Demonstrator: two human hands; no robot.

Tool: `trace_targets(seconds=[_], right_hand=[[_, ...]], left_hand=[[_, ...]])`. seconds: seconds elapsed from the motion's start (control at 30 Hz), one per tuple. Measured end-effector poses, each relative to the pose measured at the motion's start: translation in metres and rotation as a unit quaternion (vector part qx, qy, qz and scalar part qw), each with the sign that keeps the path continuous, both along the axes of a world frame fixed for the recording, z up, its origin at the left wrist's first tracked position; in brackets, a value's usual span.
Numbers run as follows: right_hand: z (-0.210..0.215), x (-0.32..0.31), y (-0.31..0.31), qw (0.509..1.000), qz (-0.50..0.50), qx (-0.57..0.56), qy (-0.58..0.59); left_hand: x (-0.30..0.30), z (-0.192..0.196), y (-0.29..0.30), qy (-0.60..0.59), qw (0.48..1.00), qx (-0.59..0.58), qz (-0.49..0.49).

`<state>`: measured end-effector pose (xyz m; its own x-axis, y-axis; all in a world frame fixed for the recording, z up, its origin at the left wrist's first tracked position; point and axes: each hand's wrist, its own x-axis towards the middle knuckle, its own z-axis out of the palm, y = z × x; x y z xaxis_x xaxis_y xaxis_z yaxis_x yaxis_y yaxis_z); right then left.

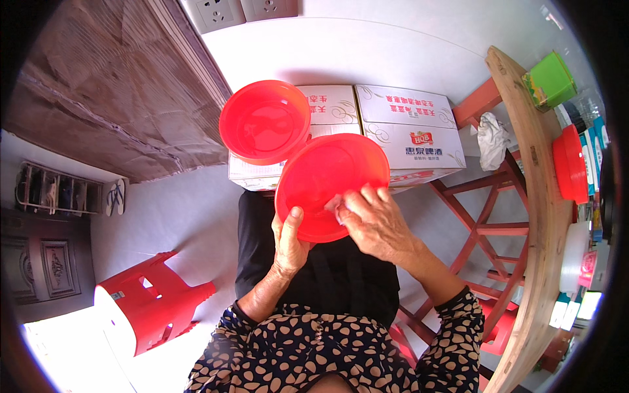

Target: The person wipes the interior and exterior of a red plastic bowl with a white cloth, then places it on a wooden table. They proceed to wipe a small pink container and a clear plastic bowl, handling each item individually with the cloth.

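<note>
A red plastic basin [321,164] is tilted toward me above my lap. My left hand [289,242] grips its near left rim, thumb over the inside wall. Inside the basin, my right hand [375,223] pinches a small pinkish-white cloth [336,208] against the lower wall; most of the cloth is covered by the fingers. Just beyond, to the left, a second red basin [265,121] rests on the white cardboard boxes [411,141], its open top facing up.
A wooden table [547,216] with a green box [550,80] and red tubs runs along the right, with red wooden legs beneath. White crumpled cloth [493,141] hangs beside it. A red plastic stool [151,298] lies tipped at left; a brown curtain [111,85] covers the upper left.
</note>
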<state>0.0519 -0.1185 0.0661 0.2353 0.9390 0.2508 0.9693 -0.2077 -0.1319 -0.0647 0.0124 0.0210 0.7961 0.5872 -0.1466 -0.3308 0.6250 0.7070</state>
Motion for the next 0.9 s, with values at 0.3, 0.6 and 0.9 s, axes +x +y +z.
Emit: trace_targets(seconds=[0.3,0.6,0.9], right_hand=[[-0.003,0.004,0.013,0.976,-0.155,0.035,-0.147],[-0.013,-0.03,0.012,0.978,-0.024,0.076,0.192],[-0.007,-0.004,0.038,0.976,-0.027,0.214,0.03]], left_hand=[[0.004,0.004,-0.001,-0.005,1.0,0.026,-0.004],[-0.001,-0.006,0.001,0.003,1.0,0.005,-0.021],[0.004,-0.003,-0.005,0.022,0.999,0.029,-0.034]])
